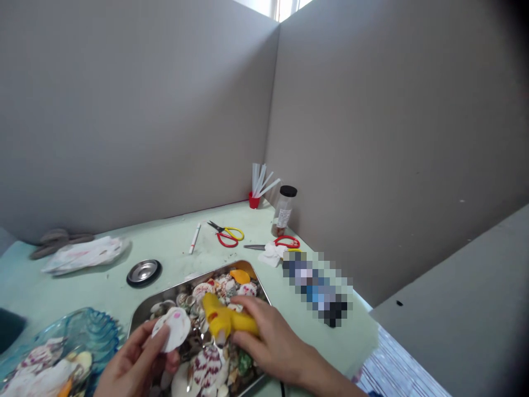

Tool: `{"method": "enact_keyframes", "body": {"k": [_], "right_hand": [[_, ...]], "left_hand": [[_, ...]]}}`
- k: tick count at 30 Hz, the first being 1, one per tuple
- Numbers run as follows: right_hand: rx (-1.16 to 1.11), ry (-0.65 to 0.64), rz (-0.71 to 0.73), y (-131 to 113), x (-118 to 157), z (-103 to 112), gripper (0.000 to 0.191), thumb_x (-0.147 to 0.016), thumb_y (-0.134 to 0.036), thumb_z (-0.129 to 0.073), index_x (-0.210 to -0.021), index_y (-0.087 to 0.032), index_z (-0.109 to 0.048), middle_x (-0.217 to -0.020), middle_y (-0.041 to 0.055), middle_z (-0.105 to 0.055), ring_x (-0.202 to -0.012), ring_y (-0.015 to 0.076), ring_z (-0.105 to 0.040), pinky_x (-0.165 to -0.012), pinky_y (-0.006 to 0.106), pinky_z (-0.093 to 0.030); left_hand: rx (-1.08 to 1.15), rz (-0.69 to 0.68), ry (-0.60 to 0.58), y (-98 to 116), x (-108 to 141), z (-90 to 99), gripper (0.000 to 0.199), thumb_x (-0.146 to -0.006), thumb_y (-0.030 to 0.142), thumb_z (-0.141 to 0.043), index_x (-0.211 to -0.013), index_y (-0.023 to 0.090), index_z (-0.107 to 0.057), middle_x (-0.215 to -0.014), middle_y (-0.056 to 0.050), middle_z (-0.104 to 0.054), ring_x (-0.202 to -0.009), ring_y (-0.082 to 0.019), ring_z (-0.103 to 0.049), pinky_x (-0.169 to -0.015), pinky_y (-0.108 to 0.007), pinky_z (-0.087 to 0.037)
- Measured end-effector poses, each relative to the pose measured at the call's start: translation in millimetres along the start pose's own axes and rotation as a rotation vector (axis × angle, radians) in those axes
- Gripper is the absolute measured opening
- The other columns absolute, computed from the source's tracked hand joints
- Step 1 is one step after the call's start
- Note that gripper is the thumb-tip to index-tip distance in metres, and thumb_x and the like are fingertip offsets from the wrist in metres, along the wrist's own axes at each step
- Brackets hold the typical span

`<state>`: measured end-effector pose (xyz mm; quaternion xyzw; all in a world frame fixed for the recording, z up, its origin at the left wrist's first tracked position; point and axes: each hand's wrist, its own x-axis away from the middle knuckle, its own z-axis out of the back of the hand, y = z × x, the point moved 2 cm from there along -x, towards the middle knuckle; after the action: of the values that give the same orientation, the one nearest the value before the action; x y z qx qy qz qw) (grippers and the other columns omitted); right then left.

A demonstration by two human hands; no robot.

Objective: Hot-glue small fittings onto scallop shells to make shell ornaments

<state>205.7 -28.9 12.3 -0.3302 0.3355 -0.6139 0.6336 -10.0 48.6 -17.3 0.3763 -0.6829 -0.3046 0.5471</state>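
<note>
Between the thumb and fingers of my left hand [138,355] is a white shell piece [176,329] with a pink spot. My right hand [270,336] grips a yellow glue gun [217,320], its nozzle pointing down and toward me. Both hands are over the near part of a metal tray [264,289] filled with many shells. A large purple-and-white striped shell [208,366] lies in the tray below the nozzle. An orange shell [240,276] is at the tray's far corner.
A blue glass dish [101,331] of shells stands at the left. Behind the tray are a round lid [144,272], a marker [194,239], two pairs of scissors [227,236], a jar [284,212] and a red cup [254,200] of glue sticks. Grey panels [165,110] enclose the table.
</note>
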Motion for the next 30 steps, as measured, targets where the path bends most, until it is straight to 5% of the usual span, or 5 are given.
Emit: {"method": "enact_keyframes", "body": {"k": [4, 8, 15, 25, 30], "right_hand": [[-0.533, 0.062, -0.148, 4, -11, -2, 0.047, -0.07, -0.035, -0.073, -0.112, -0.02, -0.057, -0.095, 0.0002, -0.062, -0.083, 0.0167, -0.058, -0.073, 0.026, -0.047], [-0.692, 0.011, -0.185, 4, -20, -13, 0.042, -0.07, -0.041, -0.072, -0.101, -0.015, -0.061, -0.079, -0.0009, -0.06, -0.066, 0.0112, -0.052, -0.059, 0.022, -0.043], [-0.655, -0.179, -0.223, 16, -25, -18, 0.04, -0.072, -0.046, -0.07, -0.097, -0.015, -0.063, -0.07, -0.0009, -0.054, -0.056, 0.0083, -0.043, -0.052, 0.02, -0.04], [-0.588, -0.176, -0.251, 22, -33, -18, 0.047, -0.071, -0.048, -0.071, -0.105, -0.017, -0.061, -0.084, 0.0032, -0.058, -0.065, 0.012, -0.049, -0.057, 0.023, -0.043], [-0.619, -0.209, -0.263, 24, -35, -18, 0.047, -0.07, -0.051, -0.071, -0.1, -0.016, -0.063, -0.076, 0.0018, -0.055, -0.058, 0.0098, -0.044, -0.052, 0.022, -0.039]], "left_hand": [[-0.009, -0.061, -0.011, 2, 4, -4.6, 0.052, -0.049, 0.036, -0.085, -0.092, 0.021, -0.057, -0.055, 0.005, -0.061, -0.045, -0.01, -0.055, -0.042, -0.017, -0.044], [-0.064, -0.144, -0.067, 2, 7, -8.4, 0.044, -0.057, 0.038, -0.081, -0.089, 0.015, -0.061, -0.05, 0.003, -0.059, -0.041, -0.009, -0.052, -0.04, -0.015, -0.039], [-0.082, -0.22, -0.121, 5, 4, -6.7, 0.036, -0.065, 0.043, -0.074, -0.081, 0.012, -0.065, -0.056, 0.001, -0.06, -0.039, -0.007, -0.049, -0.041, -0.018, -0.038], [-0.084, -0.204, -0.097, 4, 3, -3.9, 0.032, -0.071, 0.041, -0.069, -0.082, 0.012, -0.066, -0.045, 0.002, -0.055, -0.037, -0.008, -0.046, -0.042, -0.018, -0.034], [-0.077, -0.199, -0.074, 5, 3, -4.2, 0.032, -0.071, 0.041, -0.068, -0.084, 0.012, -0.066, -0.045, 0.002, -0.056, -0.038, -0.007, -0.045, -0.042, -0.017, -0.033]]}}
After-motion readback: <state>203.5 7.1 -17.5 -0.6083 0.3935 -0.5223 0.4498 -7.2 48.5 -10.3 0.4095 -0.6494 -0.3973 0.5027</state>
